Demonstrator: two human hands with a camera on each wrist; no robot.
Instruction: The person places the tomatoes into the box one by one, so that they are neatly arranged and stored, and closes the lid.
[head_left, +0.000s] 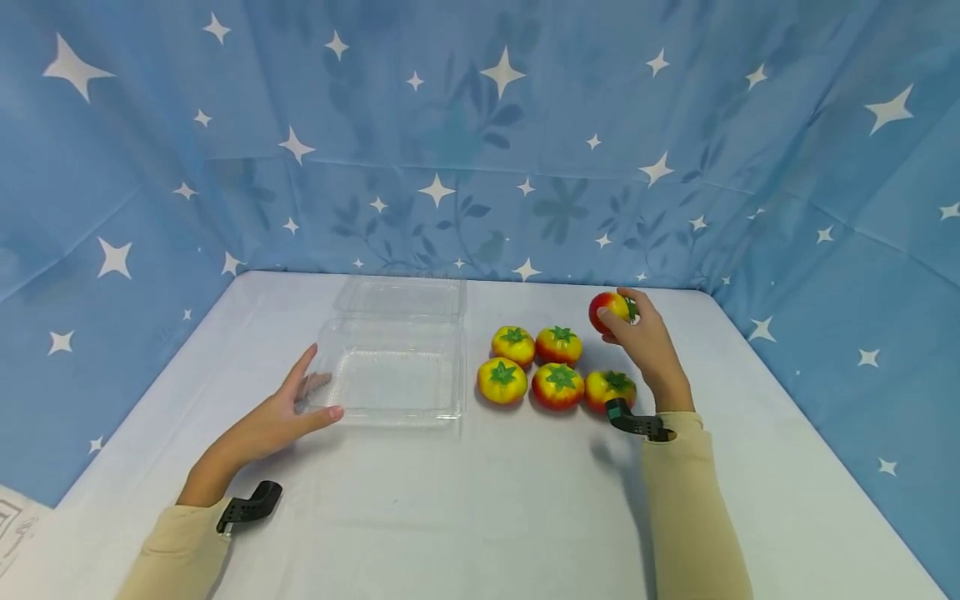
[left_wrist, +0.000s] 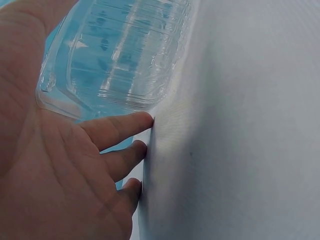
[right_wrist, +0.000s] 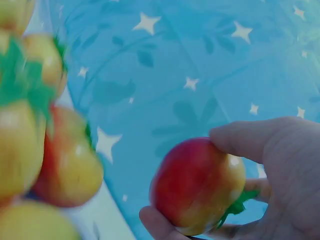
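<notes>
My right hand [head_left: 643, 337] holds a red-and-yellow toy tomato [head_left: 609, 313] above the table, with thumb and fingers around it. Its green leaves point toward the palm in the right wrist view, where the tomato [right_wrist: 195, 185] shows its red side. Several more toy tomatoes [head_left: 557, 387] sit close together on the table, left of and nearer than the held one. At the left front corner of a clear plastic container [head_left: 390, 415], my left hand [head_left: 273, 425] is spread, thumb at the front edge. Whether it touches the container [left_wrist: 125, 60] is hard to tell.
The container's clear lid [head_left: 401, 297] lies folded back behind it. A white cloth covers the table [head_left: 480, 517]. A blue curtain with white stars [head_left: 465, 125] hangs along the back and both sides. Some printed white material [head_left: 17, 525] shows at the far left edge.
</notes>
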